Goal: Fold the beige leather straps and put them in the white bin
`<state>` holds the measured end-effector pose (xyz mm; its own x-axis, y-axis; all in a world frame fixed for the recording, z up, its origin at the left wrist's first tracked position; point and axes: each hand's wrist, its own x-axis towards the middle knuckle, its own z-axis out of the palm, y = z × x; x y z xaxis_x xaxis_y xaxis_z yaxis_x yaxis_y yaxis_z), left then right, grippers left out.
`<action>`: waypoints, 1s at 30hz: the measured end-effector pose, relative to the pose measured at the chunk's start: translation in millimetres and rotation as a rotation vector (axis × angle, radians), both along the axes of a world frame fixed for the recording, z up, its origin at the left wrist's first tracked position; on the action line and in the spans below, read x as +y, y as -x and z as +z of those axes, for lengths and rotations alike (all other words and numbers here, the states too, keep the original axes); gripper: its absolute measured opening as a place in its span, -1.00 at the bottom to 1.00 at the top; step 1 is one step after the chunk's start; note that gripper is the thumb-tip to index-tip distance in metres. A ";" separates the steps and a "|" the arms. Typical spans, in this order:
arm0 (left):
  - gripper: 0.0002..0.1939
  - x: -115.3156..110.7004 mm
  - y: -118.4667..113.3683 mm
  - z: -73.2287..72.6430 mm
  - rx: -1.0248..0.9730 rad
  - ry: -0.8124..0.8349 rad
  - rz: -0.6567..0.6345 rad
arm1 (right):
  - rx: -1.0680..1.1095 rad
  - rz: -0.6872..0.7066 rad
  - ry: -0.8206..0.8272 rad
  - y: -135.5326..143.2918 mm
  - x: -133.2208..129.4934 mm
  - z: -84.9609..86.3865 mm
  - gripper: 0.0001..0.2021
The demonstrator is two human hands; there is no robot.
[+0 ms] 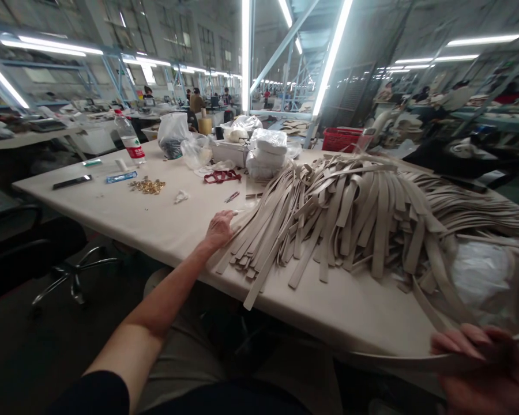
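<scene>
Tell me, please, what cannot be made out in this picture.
All in the head view:
- Left hand: whether it grips anything; the back of the hand hides the palm.
- Right hand, holding a strap: blurred, wrist cut off by the right edge.
- Strap pile: lower straps, hidden by upper ones.
- Gold-coloured pieces: exact shape, too small.

No readable text; bottle label (135,148) illegible

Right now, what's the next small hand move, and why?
Probably bring the left hand across to the held strap: only the right hand grips it, its length stretches leftward near the table edge, and the left hand is away by the strap pile's left side.
</scene>
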<state>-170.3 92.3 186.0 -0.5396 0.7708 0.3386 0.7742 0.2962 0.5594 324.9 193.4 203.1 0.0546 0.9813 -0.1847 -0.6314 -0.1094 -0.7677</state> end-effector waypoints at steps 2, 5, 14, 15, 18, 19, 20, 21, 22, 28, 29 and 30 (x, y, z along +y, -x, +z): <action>-0.81 19.1 10.7 -6.1 -0.002 0.024 0.048 | -0.034 0.022 -0.013 23.2 -13.8 -0.9 -0.76; -0.92 23.6 16.6 -12.4 -0.077 -0.008 0.062 | -0.103 0.070 -0.007 37.9 -28.1 -16.9 -0.58; -0.55 -59.6 -15.7 5.5 -0.386 -0.247 -0.126 | -0.312 0.519 -0.171 84.1 -67.2 -42.3 -0.60; -0.59 -73.3 -23.9 8.6 -0.380 -0.213 -0.185 | -0.374 0.600 -0.272 93.8 -74.0 -36.0 -0.61; -0.71 -109.1 -49.4 15.8 -0.193 0.049 -0.399 | -0.594 0.866 -0.699 126.1 -94.4 -7.8 -0.66; -0.73 -118.2 -57.0 17.3 -0.118 0.141 -0.483 | -0.664 0.936 -0.879 138.0 -100.6 2.4 -0.68; -0.74 -125.9 -63.6 18.2 -0.054 0.215 -0.561 | -0.734 0.978 -1.067 150.3 -106.5 11.5 -0.70; -0.74 -132.3 -68.9 18.7 -0.009 0.263 -0.622 | -0.810 0.989 -1.246 162.7 -112.0 18.7 -0.73; -0.74 -137.8 -72.8 19.0 0.016 0.287 -0.665 | -0.883 0.977 -1.400 174.7 -117.2 23.5 -0.75; -0.75 -169.5 -67.0 25.8 -0.102 0.295 -0.651 | -1.119 1.002 -1.635 223.1 -136.8 15.4 -0.84; -0.76 -176.1 -62.5 28.3 -0.127 0.311 -0.617 | -1.101 1.056 -1.604 226.9 -137.7 13.5 -0.83; -0.76 -182.9 -57.3 30.8 -0.147 0.319 -0.580 | -1.058 1.135 -1.565 229.9 -138.2 12.6 -0.79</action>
<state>-113.0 -90.6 216.8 -0.0317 0.9995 0.0013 0.7805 0.0240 0.6247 94.9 55.2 215.6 -0.9644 -0.0492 0.2597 -0.1782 0.8464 -0.5018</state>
